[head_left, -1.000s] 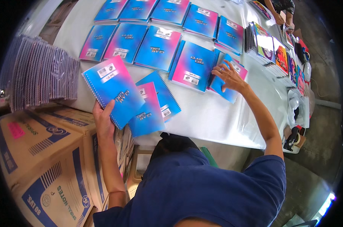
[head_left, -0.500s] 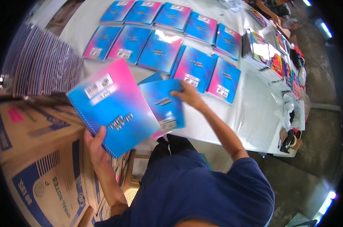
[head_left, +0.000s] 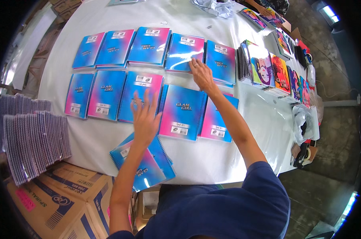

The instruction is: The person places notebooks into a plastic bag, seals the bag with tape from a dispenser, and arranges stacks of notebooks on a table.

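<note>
Spiral notebooks with blue and pink covers lie in two rows on the white-covered table. My left hand (head_left: 146, 121), a little blurred, hovers with spread fingers over a notebook (head_left: 128, 109) in the front row. In the back row, my right hand (head_left: 203, 75) rests its extended fingers on the lower right corner of another notebook (head_left: 182, 49), beside its right-hand neighbour (head_left: 222, 59). Below my left hand, two overlapping notebooks (head_left: 158, 169) lie askew at the near table edge, partly hidden by my left forearm.
Stacks of colourful illustrated notebooks (head_left: 262, 65) stand along the right side. Plastic bags (head_left: 302, 121) and a tape roll (head_left: 309, 155) are at the right edge. To the left are tall notebook stacks (head_left: 35, 143) and cardboard boxes (head_left: 65, 195). Another person's hand (head_left: 260, 7) shows at far right.
The two notebooks I held now lie at the table's near edge, released. Both hands have moved forward over the rows, the right one to the back row. The view has shifted.
</note>
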Demonstrator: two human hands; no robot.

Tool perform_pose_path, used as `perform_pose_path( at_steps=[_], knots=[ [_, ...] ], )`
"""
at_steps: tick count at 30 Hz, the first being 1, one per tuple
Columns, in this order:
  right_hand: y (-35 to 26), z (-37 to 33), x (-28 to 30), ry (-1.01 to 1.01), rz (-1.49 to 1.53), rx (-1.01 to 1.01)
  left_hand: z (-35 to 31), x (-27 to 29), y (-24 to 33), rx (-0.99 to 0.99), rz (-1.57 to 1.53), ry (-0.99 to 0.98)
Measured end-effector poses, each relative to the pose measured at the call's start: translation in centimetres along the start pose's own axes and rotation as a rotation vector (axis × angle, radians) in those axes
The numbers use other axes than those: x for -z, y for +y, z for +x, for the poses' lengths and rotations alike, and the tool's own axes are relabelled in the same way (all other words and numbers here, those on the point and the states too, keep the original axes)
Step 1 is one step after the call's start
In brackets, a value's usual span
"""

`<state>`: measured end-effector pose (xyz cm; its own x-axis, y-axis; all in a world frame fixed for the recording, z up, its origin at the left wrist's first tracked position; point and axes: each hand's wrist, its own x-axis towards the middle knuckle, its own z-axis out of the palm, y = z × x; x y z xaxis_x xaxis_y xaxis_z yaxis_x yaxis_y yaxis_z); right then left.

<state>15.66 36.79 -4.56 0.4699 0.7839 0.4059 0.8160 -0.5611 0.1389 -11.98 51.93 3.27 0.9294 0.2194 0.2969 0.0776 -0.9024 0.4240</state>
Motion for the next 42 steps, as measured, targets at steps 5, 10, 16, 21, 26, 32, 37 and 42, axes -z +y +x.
perform_pose_path(
  at_steps=[5,10,16,21,26,32,37,42],
  knots=[
    [0.8,0.9,6.1,-0.103,0.457,-0.042,13.9,-7.0,0.6,-0.155,0.19,-0.017],
    [9.5,2.6,6.9,-0.354,0.682,-0.052,17.6,-11.4,-0.8,-0.16,0.322,-0.162],
    [12.3,2.7,4.8,-0.572,0.269,0.369,14.9,-0.7,0.7,-0.091,0.021,0.163],
    [12.6,3.7,6.9,-0.493,-0.002,0.521,7.8,7.1,0.7,0.084,-0.139,0.286],
    [3.3,4.8,18.9,-0.368,0.635,0.273,-2.6,13.8,-2.4,0.161,-0.17,0.445],
    [-15.6,-4.7,20.1,-0.637,1.534,-0.481,-12.2,18.3,-1.0,0.296,-0.12,0.505],
    [-23.4,-9.2,14.1,-0.577,0.663,-0.239,-20.2,16.4,0.0,0.096,0.013,0.111],
    [-17.7,-1.2,11.8,-0.271,0.742,-0.104,-20.7,11.6,-1.2,0.109,-0.063,-0.573]
  ],
)
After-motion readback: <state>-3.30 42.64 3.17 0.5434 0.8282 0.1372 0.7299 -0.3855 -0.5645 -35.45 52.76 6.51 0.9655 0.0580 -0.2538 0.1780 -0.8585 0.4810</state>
